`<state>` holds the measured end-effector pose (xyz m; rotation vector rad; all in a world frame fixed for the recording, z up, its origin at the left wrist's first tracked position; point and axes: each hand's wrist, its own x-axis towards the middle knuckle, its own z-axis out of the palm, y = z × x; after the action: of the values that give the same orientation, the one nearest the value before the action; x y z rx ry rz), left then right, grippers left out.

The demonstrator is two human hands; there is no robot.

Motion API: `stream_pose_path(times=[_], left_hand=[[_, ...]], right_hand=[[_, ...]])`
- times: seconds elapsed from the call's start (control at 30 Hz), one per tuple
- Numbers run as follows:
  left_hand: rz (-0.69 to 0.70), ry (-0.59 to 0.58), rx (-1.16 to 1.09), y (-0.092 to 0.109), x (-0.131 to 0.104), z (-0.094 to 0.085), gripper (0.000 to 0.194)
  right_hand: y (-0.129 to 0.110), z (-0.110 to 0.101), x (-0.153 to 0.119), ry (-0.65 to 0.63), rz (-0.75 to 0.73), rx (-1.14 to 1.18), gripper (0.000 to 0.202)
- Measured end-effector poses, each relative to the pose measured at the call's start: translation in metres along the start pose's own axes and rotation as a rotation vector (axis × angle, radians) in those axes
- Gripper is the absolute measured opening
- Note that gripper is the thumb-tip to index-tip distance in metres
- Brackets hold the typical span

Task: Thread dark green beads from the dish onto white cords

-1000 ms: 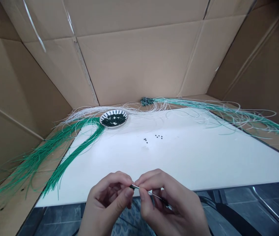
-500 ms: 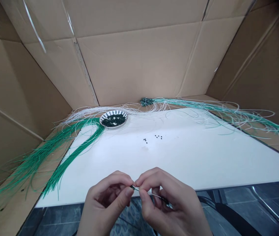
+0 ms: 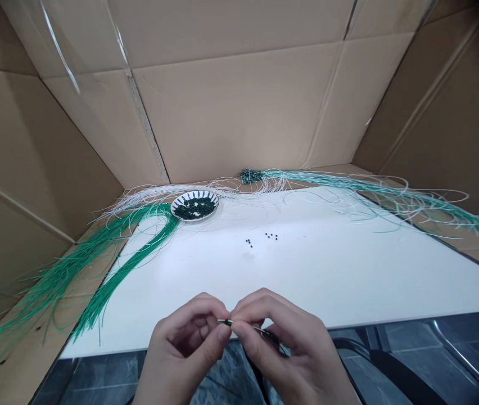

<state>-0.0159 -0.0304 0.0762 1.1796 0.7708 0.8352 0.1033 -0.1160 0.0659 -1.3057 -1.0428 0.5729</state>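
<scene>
Near the table's front edge my two hands meet at the fingertips. My left hand (image 3: 191, 349) pinches one end of a thin white strand that has a small dark piece (image 3: 226, 322) on it. On the other side of this piece, my right hand (image 3: 284, 343) is closed with thumb and forefinger on the strand. A darker length of strand (image 3: 268, 335) runs back beneath the right fingers, partly hidden by them. Several tiny black beads (image 3: 271, 236) lie on the white tabletop (image 3: 328, 270) beyond my hands.
A striped dish (image 3: 195, 205) of dark beads stands at the back left. Green strands (image 3: 121, 275) spread over the left edge, with white strands (image 3: 147, 194) behind. A tied green-and-white bundle (image 3: 349, 180) lies along the back right. Cardboard walls (image 3: 239, 107) enclose the table.
My right fingertips have moved slightly left, up against the small dark piece. White strand now shows at my left fingertips, left of the piece.
</scene>
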Motion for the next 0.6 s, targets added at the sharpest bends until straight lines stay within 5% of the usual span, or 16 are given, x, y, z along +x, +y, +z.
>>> stream_pose_path(times=[0.6], left_hand=[[-0.110, 0.087, -0.249, 0.000, 0.006, 0.002, 0.038]], right_hand=[[-0.001, 0.003, -0.007, 0.059, 0.258, 0.169, 0.015]])
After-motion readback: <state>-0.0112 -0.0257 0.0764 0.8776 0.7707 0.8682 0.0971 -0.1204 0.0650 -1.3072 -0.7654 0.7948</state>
